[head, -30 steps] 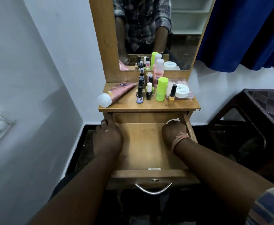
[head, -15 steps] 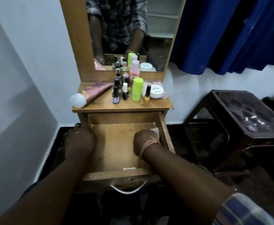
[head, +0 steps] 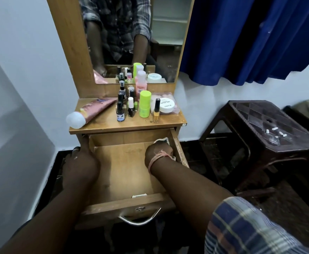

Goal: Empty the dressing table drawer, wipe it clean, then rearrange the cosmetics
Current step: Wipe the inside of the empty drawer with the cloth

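Note:
The wooden drawer point(head: 124, 173) of the dressing table stands pulled out and holds no cosmetics. My right hand point(head: 158, 153) presses a pale cloth point(head: 162, 140) against the drawer's back right corner. My left hand point(head: 80, 162) grips the drawer's left side wall. The cosmetics stand on the table top point(head: 168, 121): a pink tube point(head: 93, 110) lying on its side, small dark bottles point(head: 120, 109), a lime green container point(head: 144, 103), a pink bottle point(head: 141, 80), a white jar point(head: 166, 106) on a clear box, and a nail polish bottle point(head: 156, 110).
A mirror point(head: 137, 39) rises behind the table top and reflects a person's torso. A dark brown plastic stool point(head: 265, 132) with small white bits on it stands to the right. A blue curtain point(head: 250, 37) hangs behind it. A white wall runs along the left.
My right hand with the cloth slid forward from the back right corner, then returned toward it. The left hand has stayed on the drawer's side. The view has shifted to the right.

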Demonstrator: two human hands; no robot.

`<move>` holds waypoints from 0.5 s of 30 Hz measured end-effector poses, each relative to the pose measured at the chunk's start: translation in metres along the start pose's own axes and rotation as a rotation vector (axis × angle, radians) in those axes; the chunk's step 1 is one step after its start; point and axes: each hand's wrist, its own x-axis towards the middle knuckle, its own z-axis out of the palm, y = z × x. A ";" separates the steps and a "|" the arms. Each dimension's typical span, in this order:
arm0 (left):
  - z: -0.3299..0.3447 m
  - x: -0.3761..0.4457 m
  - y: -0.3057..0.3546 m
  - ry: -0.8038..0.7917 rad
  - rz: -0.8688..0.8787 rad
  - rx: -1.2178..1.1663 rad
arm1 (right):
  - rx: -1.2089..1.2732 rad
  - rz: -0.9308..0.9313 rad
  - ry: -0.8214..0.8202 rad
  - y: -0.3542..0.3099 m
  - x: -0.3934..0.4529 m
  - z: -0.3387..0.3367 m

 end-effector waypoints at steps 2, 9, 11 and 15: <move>0.001 0.000 0.000 0.013 0.002 0.000 | 0.024 0.016 0.022 0.002 0.004 0.007; 0.001 0.001 -0.002 0.033 0.029 0.024 | 0.260 0.127 0.083 -0.002 0.020 0.012; 0.002 0.002 -0.002 0.042 0.029 0.049 | 0.243 0.114 0.091 0.000 0.019 0.013; 0.004 0.003 -0.009 -0.020 0.062 0.138 | 0.346 0.029 0.005 0.014 0.014 -0.002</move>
